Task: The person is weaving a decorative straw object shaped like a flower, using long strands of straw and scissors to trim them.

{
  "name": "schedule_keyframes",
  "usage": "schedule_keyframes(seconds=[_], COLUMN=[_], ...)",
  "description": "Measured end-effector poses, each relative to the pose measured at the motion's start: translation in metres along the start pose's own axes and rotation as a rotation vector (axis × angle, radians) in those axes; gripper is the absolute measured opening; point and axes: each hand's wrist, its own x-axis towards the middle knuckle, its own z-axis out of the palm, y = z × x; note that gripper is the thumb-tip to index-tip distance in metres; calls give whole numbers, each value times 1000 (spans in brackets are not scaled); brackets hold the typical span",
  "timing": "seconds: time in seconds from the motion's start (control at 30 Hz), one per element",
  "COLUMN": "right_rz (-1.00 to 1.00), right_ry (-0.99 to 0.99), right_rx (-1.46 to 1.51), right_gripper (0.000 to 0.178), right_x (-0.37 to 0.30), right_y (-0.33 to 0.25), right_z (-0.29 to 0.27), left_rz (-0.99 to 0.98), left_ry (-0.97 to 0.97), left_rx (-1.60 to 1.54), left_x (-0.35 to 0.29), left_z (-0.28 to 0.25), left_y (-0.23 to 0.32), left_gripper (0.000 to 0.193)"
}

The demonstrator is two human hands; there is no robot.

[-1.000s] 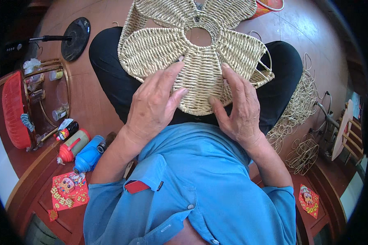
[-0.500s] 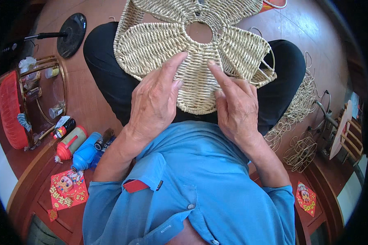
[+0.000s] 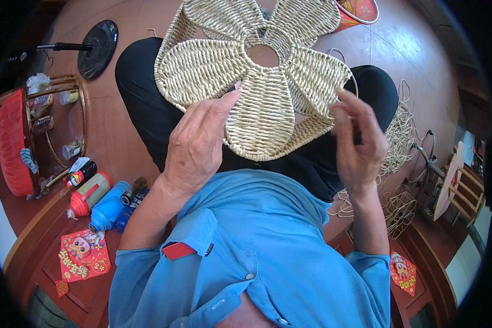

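A pale woven-straw piece (image 3: 259,117) shaped like a flower, with broad petals around a round hole, lies over my dark-trousered lap. Beneath the petals shows a woven rim. My left hand (image 3: 198,143) is at the left edge of the nearest petal, its fingers bent together around that edge; the fingers underneath are hidden. Off the right side of the flower is my right hand (image 3: 361,134), its thumb and bent forefinger apart beside the right petal's edge. I see nothing between them.
Loose straw cord (image 3: 402,134) lies heaped on the floor at right, with a coil (image 3: 398,213) nearer me. Flasks (image 3: 109,205) and a rack (image 3: 54,126) stand at left. A black round base (image 3: 98,49) is at far left, a red bucket (image 3: 355,16) at far right.
My right hand has moved right, off the near petal to the right petal's edge. My left hand has shifted slightly down and left. The flower piece has turned and slid a little.
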Motion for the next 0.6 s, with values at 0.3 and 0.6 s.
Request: schedule_keyframes(seconds=[0.3,0.6], right_rz=[235,387], right_ry=[-228,-367], right_rx=[25,64], right_gripper=[47,63], right_x=[-12,1], right_y=[-20,-33], right_z=[32,40], left_rz=[-18,19], left_ry=[-25,11], left_rx=[53,39], left_x=[0,-2], left_z=[4,8], left_y=[4,0], left_gripper=[48,56])
